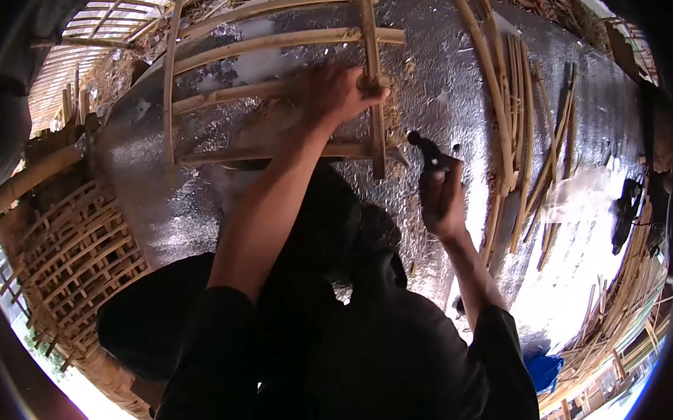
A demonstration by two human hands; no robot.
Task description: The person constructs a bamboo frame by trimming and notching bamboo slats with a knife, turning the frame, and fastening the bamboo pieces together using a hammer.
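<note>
A ladder-like bamboo frame (pixel 284 41), made of several rails joined to upright strips, lies on the silvery sheet before me. My left hand (pixel 339 92) is closed at the frame's right side, where a rail meets the upright strip (pixel 372 41). Its thumb points right, across the joint; part of the grip is hidden under the hand. Just right of the frame, my right hand (pixel 443 200) is wrapped round the handle of a hammer (pixel 433 152). The dark hammer head is raised toward the frame and apart from it.
Long bamboo strips (pixel 509 120) lie in a bundle to the right. A woven bamboo panel (pixel 83 257) stands at the lower left. More bamboo strips (pixel 613 300) and a blue plastic bag (pixel 543 371) are at the lower right. Silvery sheeting (pixel 428 55) covers the surface.
</note>
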